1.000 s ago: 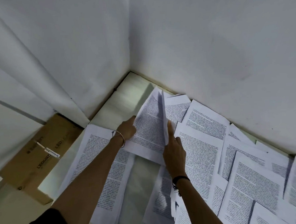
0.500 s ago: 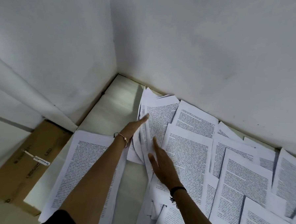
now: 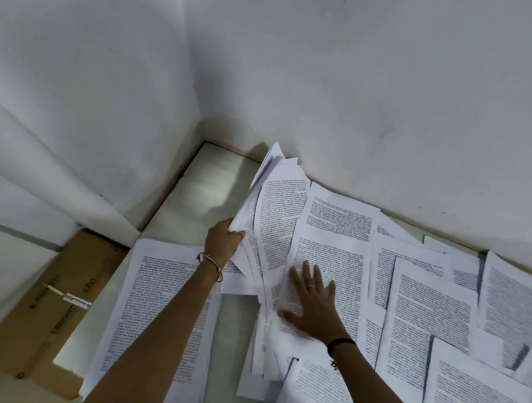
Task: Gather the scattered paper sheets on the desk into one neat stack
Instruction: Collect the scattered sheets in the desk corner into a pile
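Observation:
Printed paper sheets [image 3: 432, 305] lie overlapping across the right half of the white desk [image 3: 193, 203]. My left hand [image 3: 224, 243] grips the left edge of a lifted bundle of sheets [image 3: 276, 214], which curls upward toward the back wall. My right hand [image 3: 310, 302] lies flat with fingers spread on a sheet [image 3: 341, 260] just right of the bundle, pressing it down. A separate pile of sheets [image 3: 148, 312] lies on the desk's left side, partly under my left forearm.
White walls meet in a corner behind the desk. A brown cardboard box [image 3: 46, 307] with a white label sits off the desk's left edge, lower down. Bare desk surface shows near the back left corner.
My left hand went from touching the sheets with straight fingers to gripping the bundle's edge and lifting it. My right hand slid right and flattened onto the neighbouring sheet.

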Tool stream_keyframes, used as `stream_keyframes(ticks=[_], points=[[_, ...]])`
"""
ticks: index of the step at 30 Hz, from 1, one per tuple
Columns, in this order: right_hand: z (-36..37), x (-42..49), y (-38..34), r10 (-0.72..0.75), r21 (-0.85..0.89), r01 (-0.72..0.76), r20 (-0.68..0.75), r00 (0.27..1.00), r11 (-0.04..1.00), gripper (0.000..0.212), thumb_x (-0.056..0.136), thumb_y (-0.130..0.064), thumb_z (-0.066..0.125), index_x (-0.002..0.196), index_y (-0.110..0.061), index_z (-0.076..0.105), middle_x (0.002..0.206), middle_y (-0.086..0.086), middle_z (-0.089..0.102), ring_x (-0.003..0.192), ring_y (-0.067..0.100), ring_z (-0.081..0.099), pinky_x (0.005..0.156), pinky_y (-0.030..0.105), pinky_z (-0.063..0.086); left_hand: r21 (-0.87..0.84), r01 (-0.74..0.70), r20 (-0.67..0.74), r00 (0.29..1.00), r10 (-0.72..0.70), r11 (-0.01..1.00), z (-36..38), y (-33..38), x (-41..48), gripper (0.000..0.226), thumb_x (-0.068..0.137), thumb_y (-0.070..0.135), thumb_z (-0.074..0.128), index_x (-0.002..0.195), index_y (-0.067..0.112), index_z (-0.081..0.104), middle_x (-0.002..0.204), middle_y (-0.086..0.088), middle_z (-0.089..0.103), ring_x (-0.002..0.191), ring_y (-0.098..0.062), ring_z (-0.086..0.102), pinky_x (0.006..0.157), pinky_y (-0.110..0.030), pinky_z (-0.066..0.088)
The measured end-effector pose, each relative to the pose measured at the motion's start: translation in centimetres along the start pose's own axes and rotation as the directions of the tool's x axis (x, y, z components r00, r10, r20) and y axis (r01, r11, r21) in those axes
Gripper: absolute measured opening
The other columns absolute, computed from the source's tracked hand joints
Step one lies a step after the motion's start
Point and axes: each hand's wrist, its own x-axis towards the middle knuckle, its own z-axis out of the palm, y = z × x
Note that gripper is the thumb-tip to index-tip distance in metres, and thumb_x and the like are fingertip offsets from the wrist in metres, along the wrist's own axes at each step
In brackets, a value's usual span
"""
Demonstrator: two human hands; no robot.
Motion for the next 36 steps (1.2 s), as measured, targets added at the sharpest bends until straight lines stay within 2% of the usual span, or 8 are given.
stream_keyframes(ticks=[9,16,22,25,28,32,34,36], points=[[-2.7,-1.7,-7.2,-0.055,0.116,0.08,-0.207,0.977,0.99,0.11,0.078,-0.079,0.034,0.147,-0.015,-0.023,0.156,0.006,-0.028,0.144,0.024,-0.024,0.113,0.052,-0.008,-0.104,-0.042,-0.026,0.999,0.039,0.994,-0.3,2.1,-3.2,0.026,0.086,0.008,0.057,0.111,0.004,0.065,0.094,-0.007,0.067,0.087,-0.024,0.063,0.08,-0.03,0.049],[-0.6,-1.3,-6.2,0.302,0.168,-0.275,-0.166,0.939,0.947,0.123,0.058,-0.046,0.081,0.148,-0.005,0.008,0.152,0.025,0.027,0.135,0.041,0.037,0.089,0.066,0.042,-0.222,0.057,-0.163,0.982,-0.094,0.973,-5.9,0.8,-3.8,0.032,0.084,0.012,0.064,0.113,-0.001,0.062,0.108,-0.012,0.065,0.101,-0.03,0.063,0.095,-0.042,0.05],[-0.9,-1.7,-3.7,0.179,0.029,-0.179,0.008,0.984,0.983,0.113,0.077,-0.067,0.057,0.15,-0.013,-0.011,0.159,0.015,-0.005,0.147,0.031,0.006,0.107,0.054,0.026,-0.45,0.108,-0.131,0.974,-0.185,0.887,-11.8,-2.4,-4.9,0.035,0.087,0.006,0.06,0.121,-0.003,0.054,0.108,-0.009,0.062,0.093,-0.024,0.056,0.085,-0.03,0.041],[-2.7,-1.8,-4.4,-0.027,0.287,-0.034,0.208,0.978,0.957,0.123,0.062,-0.089,0.042,0.152,-0.017,0.0,0.161,0.008,-0.002,0.148,0.025,0.003,0.117,0.05,0.015,-0.502,0.167,0.014,0.983,-0.185,0.849,-13.7,-4.3,-5.6,0.036,0.089,0.012,0.057,0.123,-0.001,0.055,0.121,-0.016,0.061,0.112,-0.032,0.055,0.098,-0.043,0.045],[-5.3,-2.3,-4.9,-0.064,0.801,-0.03,0.085,0.994,0.597,0.069,0.09,-0.047,0.055,0.149,-0.022,0.027,0.155,0.003,0.029,0.141,0.021,0.031,0.114,0.037,0.026,-0.531,0.206,0.108,0.979,-0.175,0.822,-14.0,-5.0,-6.5,0.041,0.09,0.01,0.054,0.129,-0.002,0.05,0.133,-0.02,0.052,0.122,-0.039,0.05,0.109,-0.052,0.034],[-8.5,-2.3,-3.4,0.139,0.94,-0.059,0.111,0.984,-0.335,0.047,0.095,-0.044,0.045,0.128,-0.012,0.055,0.105,0.001,0.068,0.087,0.019,0.068,0.085,0.043,0.053,-0.475,0.207,0.167,0.975,-0.143,0.855,-12.5,-4.6,-8.4,0.031,0.087,0.004,0.058,0.117,0.004,0.06,0.121,-0.015,0.061,0.108,-0.033,0.058,0.097,-0.044,0.047],[-10.1,-2.4,-2.0,0.191,0.928,-0.024,0.101,0.976,-0.372,0.062,0.087,-0.063,0.045,0.121,-0.013,0.059,0.102,0.002,0.066,0.081,0.019,0.064,0.072,0.035,0.052,-0.445,0.209,0.24,0.965,-0.109,0.871,-11.1,-4.7,-9.3,0.03,0.08,0.005,0.067,0.11,0.01,0.065,0.113,-0.011,0.066,0.105,-0.03,0.062,0.09,-0.037,0.051],[-10.6,-2.6,-1.1,0.272,0.994,0.016,0.014,0.962,-0.109,0.066,0.078,-0.069,0.057,0.115,-0.015,0.056,0.104,0.005,0.059,0.088,0.02,0.057,0.072,0.03,0.045,-0.401,0.221,0.291,0.951,-0.105,0.889,-9.1,-5.1,-9.9,0.036,0.077,0.006,0.07,0.112,0.009,0.064,0.112,-0.009,0.067,0.103,-0.027,0.063,0.088,-0.034,0.05]])
